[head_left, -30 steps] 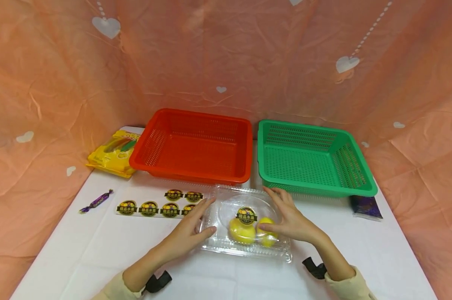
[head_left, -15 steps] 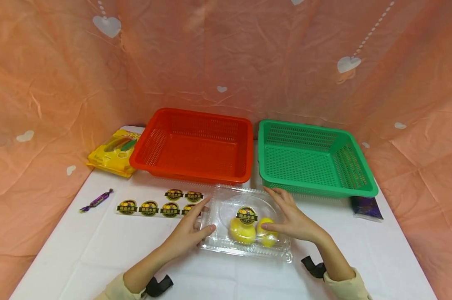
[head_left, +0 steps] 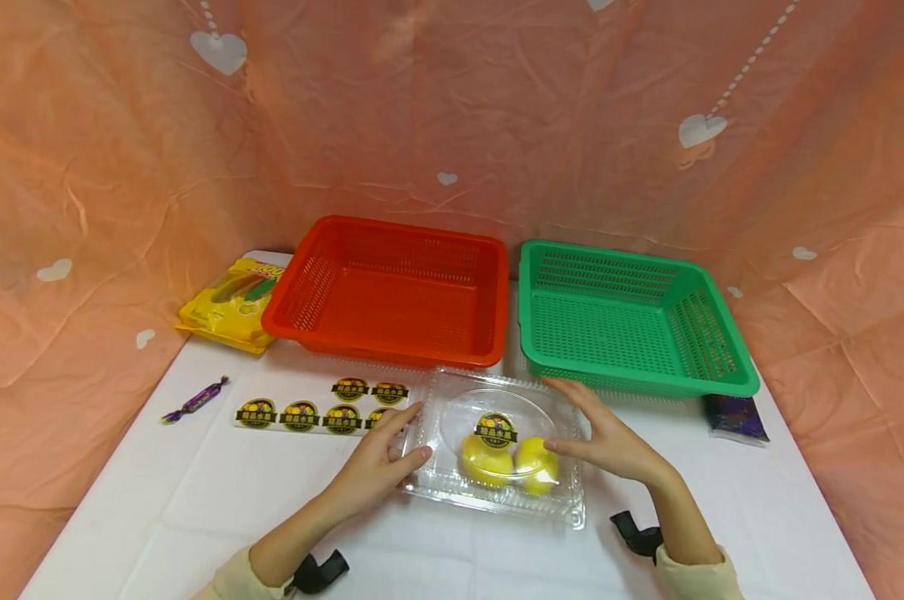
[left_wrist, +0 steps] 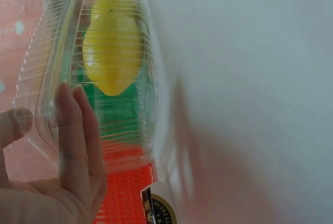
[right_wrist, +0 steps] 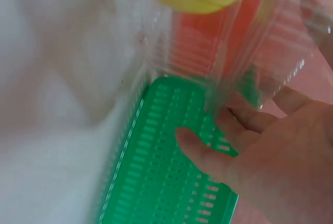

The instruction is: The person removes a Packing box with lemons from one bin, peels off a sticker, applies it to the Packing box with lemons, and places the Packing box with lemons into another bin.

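Observation:
A clear plastic fruit box [head_left: 452,492] with its lid down lies on the table, two lemons [head_left: 486,460] inside. A round black-and-gold sticker [head_left: 496,430] is on its lid. At the box's left edge, my left hand [head_left: 372,467] grips the rim: the left wrist view has the thumb on the lid and straight fingers [left_wrist: 73,135] against the side wall. My right hand [head_left: 609,442] is at the right edge, fingers spread and relaxed, thumb over the lid. In the right wrist view, that thumb [right_wrist: 200,151] stands apart from the box wall.
Behind the box stand a red basket [head_left: 392,350] and a green basket [head_left: 631,379]. A sticker sheet [head_left: 320,417] lies left of the box, a purple wrapped candy [head_left: 195,400] farther left. A yellow bag [head_left: 234,304] is at back left, a dark purple packet [head_left: 735,417] at right.
My right hand has drawn away to the right, its thumb no longer over the right lemon. The left hand and the box have hardly moved.

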A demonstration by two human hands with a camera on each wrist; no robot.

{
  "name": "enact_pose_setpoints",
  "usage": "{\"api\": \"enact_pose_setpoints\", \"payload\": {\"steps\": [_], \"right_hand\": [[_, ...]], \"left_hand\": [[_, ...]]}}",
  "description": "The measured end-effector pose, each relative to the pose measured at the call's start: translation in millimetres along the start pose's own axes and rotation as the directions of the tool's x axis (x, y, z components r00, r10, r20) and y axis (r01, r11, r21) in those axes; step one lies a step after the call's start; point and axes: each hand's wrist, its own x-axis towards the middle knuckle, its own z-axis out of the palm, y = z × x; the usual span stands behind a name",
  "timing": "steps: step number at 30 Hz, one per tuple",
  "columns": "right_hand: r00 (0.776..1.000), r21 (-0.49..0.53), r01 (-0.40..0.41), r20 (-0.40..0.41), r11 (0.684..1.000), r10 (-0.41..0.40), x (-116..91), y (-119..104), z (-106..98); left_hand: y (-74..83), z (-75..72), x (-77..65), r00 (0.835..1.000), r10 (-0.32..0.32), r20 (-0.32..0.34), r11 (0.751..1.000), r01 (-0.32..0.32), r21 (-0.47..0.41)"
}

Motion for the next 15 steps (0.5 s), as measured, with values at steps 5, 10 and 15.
{"api": "enact_pose_setpoints", "payload": {"steps": [5,10,15], "right_hand": [[0.99,0.109,0.038,-0.14,0.993,-0.023,-3,9,-12],[0.915,0.398,0.052,-0.386,0.916,0.116,-13,17,-28],[0.71,0.666,0.057,-0.551,0.744,0.439,-25,20,-41]], "left_hand": [[0.7,-0.4,-0.6,0.999,-0.037,0.028,0.993,0.04,-0.114],[-0.3,0.2,-0.4,0.998,-0.064,0.029,0.991,0.067,-0.114],[-1.4,-0.2,-0.2,0.997,-0.072,0.026,0.992,0.074,-0.097]]}}
